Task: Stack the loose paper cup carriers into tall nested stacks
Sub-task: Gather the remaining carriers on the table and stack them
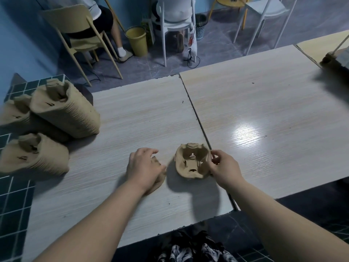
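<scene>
Right hand (223,167): pinches the rim of a loose cup carrier (191,160), tilted up off the table (255,114).
Left hand (143,167): rests on a second carrier (157,179).
Stacks (64,110): three, at left.

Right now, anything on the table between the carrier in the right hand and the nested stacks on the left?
Yes. The left hand, covering another carrier, sits between the held carrier and the nested stacks. Beyond it, only bare table.
</scene>
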Demonstrator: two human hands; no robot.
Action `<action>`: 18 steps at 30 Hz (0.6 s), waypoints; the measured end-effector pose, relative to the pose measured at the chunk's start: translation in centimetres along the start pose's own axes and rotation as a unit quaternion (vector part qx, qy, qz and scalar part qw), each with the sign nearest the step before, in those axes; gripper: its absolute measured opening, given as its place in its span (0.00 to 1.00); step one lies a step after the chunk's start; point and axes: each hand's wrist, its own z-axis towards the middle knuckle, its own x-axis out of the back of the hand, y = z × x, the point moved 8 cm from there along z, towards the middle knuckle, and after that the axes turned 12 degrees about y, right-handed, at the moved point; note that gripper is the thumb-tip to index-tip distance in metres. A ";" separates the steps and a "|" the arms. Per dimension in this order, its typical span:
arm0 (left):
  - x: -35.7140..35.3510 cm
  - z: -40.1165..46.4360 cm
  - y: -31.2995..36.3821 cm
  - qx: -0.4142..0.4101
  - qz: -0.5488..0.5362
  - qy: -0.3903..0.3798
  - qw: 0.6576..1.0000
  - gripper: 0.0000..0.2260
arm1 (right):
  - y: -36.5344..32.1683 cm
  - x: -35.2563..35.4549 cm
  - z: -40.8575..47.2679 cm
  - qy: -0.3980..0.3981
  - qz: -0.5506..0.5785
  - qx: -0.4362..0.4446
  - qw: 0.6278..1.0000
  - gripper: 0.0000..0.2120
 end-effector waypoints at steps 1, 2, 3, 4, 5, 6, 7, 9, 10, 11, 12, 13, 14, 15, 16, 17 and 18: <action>0.1 -0.3 -1.1 0.010 0.024 -0.015 1.000 0.26 | -0.2 -0.4 -0.1 -0.005 0.002 0.000 1.000 0.18; 0.2 -0.7 -2.2 0.019 0.043 -0.031 0.998 0.29 | -0.5 -0.9 -0.2 -0.012 0.004 0.000 1.000 0.18; 0.1 -1.1 -3.0 0.027 0.056 -0.044 0.997 0.30 | -0.7 -1.3 -0.4 -0.018 0.005 0.001 1.000 0.17; 0.0 -1.4 -3.7 0.034 0.062 -0.051 0.996 0.31 | -0.9 -1.7 -0.6 -0.023 0.005 0.002 1.000 0.16; -0.1 -1.7 -4.2 0.041 0.061 -0.053 0.996 0.31 | -1.1 -2.0 -0.8 -0.027 0.003 0.004 1.000 0.16; -0.1 -1.8 -4.6 0.049 0.056 -0.050 0.996 0.30 | -1.3 -2.3 -1.0 -0.030 -0.002 0.007 1.000 0.15; 0.0 -1.9 -4.9 0.055 0.050 -0.043 0.996 0.28 | -1.5 -2.5 -1.2 -0.033 -0.006 0.010 0.999 0.15; 0.1 -2.0 -5.3 0.066 0.031 -0.027 0.997 0.26 | -1.7 -2.8 -1.4 -0.034 -0.015 0.015 0.999 0.14; 0.4 -1.9 -5.4 0.080 0.010 -0.017 0.997 0.25 | -1.8 -2.8 -1.4 -0.033 -0.019 0.016 0.999 0.14; 0.8 -1.8 -5.7 0.103 -0.022 -0.001 0.994 0.24 | -1.8 -2.9 -1.5 -0.031 -0.023 0.015 0.999 0.14; 1.4 -1.7 -6.1 0.133 -0.065 0.017 0.989 0.23 | -1.8 -2.8 -1.5 -0.028 -0.026 0.015 0.999 0.14; 1.8 -1.6 -6.6 0.166 -0.108 0.028 0.980 0.22 | -1.8 -2.8 -1.6 -0.025 -0.028 0.015 0.999 0.14; 2.2 -1.5 -7.0 0.195 -0.150 0.035 0.969 0.21 | -1.8 -2.8 -1.7 -0.022 -0.029 0.015 0.999 0.14; 2.3 -1.3 -7.4 0.222 -0.198 0.035 0.954 0.19 | -1.9 -2.8 -1.8 -0.020 -0.031 0.014 0.999 0.14; 2.4 -1.2 -7.6 0.247 -0.261 0.026 0.933 0.16 | -2.0 -2.9 -1.9 -0.019 -0.030 0.015 0.999 0.14; 2.2 -1.1 -7.7 0.271 -0.331 0.009 0.904 0.11 | -2.1 -3.0 -2.0 -0.018 -0.030 0.016 0.999 0.14; 2.0 -1.3 -7.4 0.294 -0.397 -0.015 0.869 0.06 | -2.2 -3.1 -2.1 -0.019 -0.029 0.017 0.999 0.14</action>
